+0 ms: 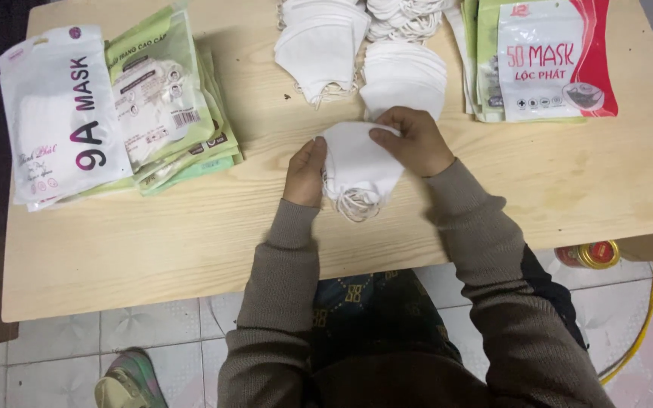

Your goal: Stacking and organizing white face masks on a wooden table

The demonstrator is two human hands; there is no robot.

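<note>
- Nearest the camera are two forearms in brown knitted sleeves, reaching up over the near edge of the pale wooden surface (153, 249)
- Both hands meet on one small stack of white face masks (357, 162), which rests on the surface just beyond its near edge, about midway along it
- Left hand (305, 172) lies flat against the stack's left side, fingers pressed together and straight
- Right hand (411, 140) curls over the upper right corner, thumb and fingers pinching the top edge
- That stack's long axis runs from far to near, tilted a little to the right; its folded point and loose ear loops (358, 204) face the person
- Three more piles of white masks (402, 75) sit beyond the hands, overlapping toward the far edge
- Two heaps of flat packaging bags: one on the left (160, 113), green bags with a white bag on top, and one on the right (546, 60), topped by a red and white bag
- One round red and gold tin (589, 255) shows below the surface on the right, beside a yellow cable (644, 317) on the tiled floor
- One shoe (126, 381) shows at the lower left
</note>
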